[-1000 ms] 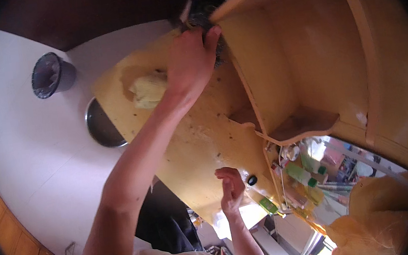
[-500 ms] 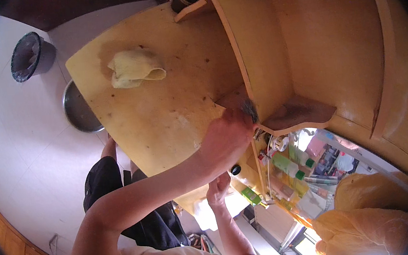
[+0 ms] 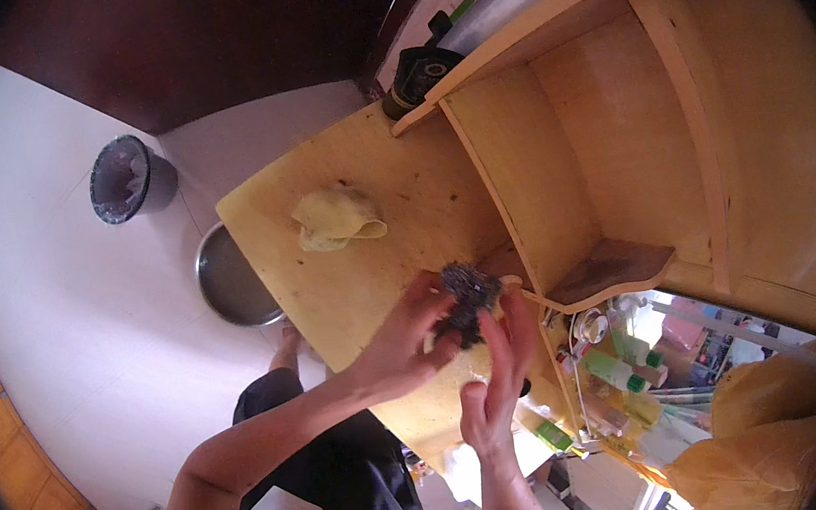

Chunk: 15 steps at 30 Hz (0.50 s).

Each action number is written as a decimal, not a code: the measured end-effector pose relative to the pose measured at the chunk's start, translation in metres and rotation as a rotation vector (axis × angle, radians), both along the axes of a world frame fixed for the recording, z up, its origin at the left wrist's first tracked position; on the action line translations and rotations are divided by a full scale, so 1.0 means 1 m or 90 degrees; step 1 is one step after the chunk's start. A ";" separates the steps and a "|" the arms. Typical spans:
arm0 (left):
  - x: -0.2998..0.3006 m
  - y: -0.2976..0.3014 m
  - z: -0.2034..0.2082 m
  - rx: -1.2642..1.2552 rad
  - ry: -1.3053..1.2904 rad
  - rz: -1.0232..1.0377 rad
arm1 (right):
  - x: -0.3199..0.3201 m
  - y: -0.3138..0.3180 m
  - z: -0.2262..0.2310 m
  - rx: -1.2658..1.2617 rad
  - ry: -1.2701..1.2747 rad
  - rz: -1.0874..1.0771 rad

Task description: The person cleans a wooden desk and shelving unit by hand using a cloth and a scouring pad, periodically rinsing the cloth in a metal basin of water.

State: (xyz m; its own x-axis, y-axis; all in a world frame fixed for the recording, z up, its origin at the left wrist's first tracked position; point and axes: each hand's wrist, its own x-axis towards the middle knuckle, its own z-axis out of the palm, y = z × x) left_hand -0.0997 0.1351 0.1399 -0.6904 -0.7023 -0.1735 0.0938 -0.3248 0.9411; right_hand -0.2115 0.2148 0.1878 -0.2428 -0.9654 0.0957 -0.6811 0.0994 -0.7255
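Now both hands clasp the steel scourer near the shelf edge.

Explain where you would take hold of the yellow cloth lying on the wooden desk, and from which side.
Probably at the raised, bunched folds in the middle of the yellow cloth, pinching from above. It lies crumpled and limp on the wooden desk, apart from both hands, so its flat edges offer little to grip and the top is unobstructed.

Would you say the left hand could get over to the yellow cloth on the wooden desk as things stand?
Probably yes: the yellow cloth lies in the open on the wooden desk, with bare board between it and the left hand, though that hand holds the steel scourer.
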 end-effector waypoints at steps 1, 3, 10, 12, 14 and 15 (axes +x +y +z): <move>0.001 0.006 -0.003 0.079 0.098 0.025 | 0.005 -0.018 0.005 0.006 -0.019 0.007; 0.008 0.000 -0.003 0.214 0.248 -0.007 | 0.002 -0.042 0.011 -0.005 0.024 0.012; 0.047 -0.034 -0.007 0.103 0.152 0.014 | -0.026 -0.155 0.009 -0.178 0.122 -0.072; 0.054 -0.030 -0.012 0.176 0.177 0.065 | -0.043 -0.190 0.007 -0.167 0.255 -0.169; 0.065 -0.027 -0.013 0.172 0.141 0.078 | -0.058 -0.212 -0.021 -0.142 0.386 -0.195; 0.077 -0.026 -0.020 0.162 0.100 0.106 | -0.053 -0.219 -0.028 -0.117 0.505 -0.212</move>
State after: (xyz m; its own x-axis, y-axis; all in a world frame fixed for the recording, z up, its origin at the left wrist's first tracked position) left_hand -0.0230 0.1092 0.1195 -0.6019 -0.7556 -0.2585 0.3025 -0.5153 0.8019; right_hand -0.2648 -0.0044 0.1594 -0.3043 -0.8089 0.5031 -0.9477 0.3104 -0.0742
